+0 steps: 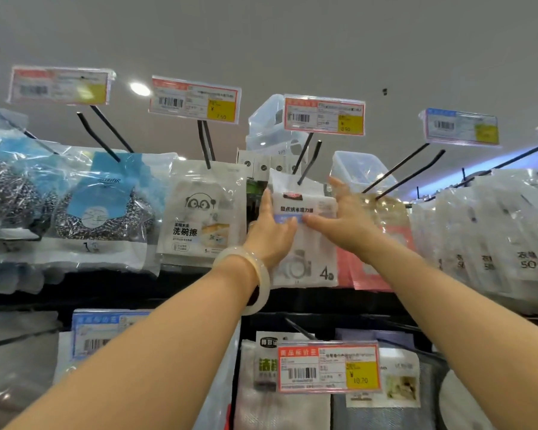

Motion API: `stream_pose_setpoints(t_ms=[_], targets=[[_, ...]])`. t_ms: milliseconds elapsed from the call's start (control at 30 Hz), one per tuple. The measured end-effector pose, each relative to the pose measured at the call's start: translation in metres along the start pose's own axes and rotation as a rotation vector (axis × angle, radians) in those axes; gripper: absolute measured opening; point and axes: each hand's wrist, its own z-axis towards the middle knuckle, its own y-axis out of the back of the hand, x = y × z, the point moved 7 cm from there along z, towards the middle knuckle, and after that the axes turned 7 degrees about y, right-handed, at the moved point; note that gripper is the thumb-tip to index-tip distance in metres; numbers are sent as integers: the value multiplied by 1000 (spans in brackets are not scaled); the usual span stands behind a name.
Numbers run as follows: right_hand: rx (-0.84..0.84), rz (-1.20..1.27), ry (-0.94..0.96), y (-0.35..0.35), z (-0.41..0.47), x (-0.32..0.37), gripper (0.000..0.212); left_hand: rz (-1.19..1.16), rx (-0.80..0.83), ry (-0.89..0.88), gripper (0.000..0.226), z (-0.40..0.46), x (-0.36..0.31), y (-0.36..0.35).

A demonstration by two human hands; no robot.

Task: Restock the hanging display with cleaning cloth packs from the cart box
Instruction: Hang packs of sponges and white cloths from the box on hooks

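Pale jade-like bangle (pixel 255 276) on left wrist; left hand (pixel 272 229) & right hand (pixel 343 220) pinch the white cloth pack (pixel 305 243) by its sides (steadying, I'd judge) so its top meets the black peg hook (pixel 309 164).

Cloth pack (pixel 305 243) btwn both hands, on hook (pixel 308 164), scourer packs (pixel 103 212) left

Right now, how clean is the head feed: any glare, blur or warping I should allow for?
Head view: glare on the plastic steel-wool bags; a ceiling light blows out; wide-angle bending at the edges; left price tag soft; both hands, left and right, slightly motion-blurred on the cloth pack.
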Motion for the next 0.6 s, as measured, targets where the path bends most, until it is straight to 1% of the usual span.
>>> stream_pose_setpoints(t_ms=[33,67,100,167,200,233,300,367,400,467,533,600], targets=[[-8,-145,74,-4,-2,2,77,40,11,40,67,1,3,-4],[-6,-287,130,-8,-5,3,73,65,-41,62,62,1,6,-4],[10,-433,166,-13,-6,1,70,191,-90,41,61,2,6,-3],[57,-703,195,-23,-5,-7,69,373,-117,-34,74,-1,4,-6],[77,-776,194,-27,-4,-12,69,453,-122,-90,81,-2,4,-7],[99,-812,186,-31,-3,-15,68,545,-107,-113,83,-4,1,-9],[188,-841,181,-41,-2,-20,62,635,-24,-94,73,-3,7,-15],[372,-841,160,-57,-5,-27,55,671,84,22,62,-2,15,-21],[473,-794,118,-64,-9,-31,53,705,116,65,61,-2,18,-22],[601,-700,44,-70,-16,-38,53,755,120,96,59,-5,17,-20],[643,-704,49,-69,-20,-36,56,755,113,80,53,-11,13,-19],[648,-727,67,-64,-23,-27,61,766,94,78,47,-18,10,-15]])
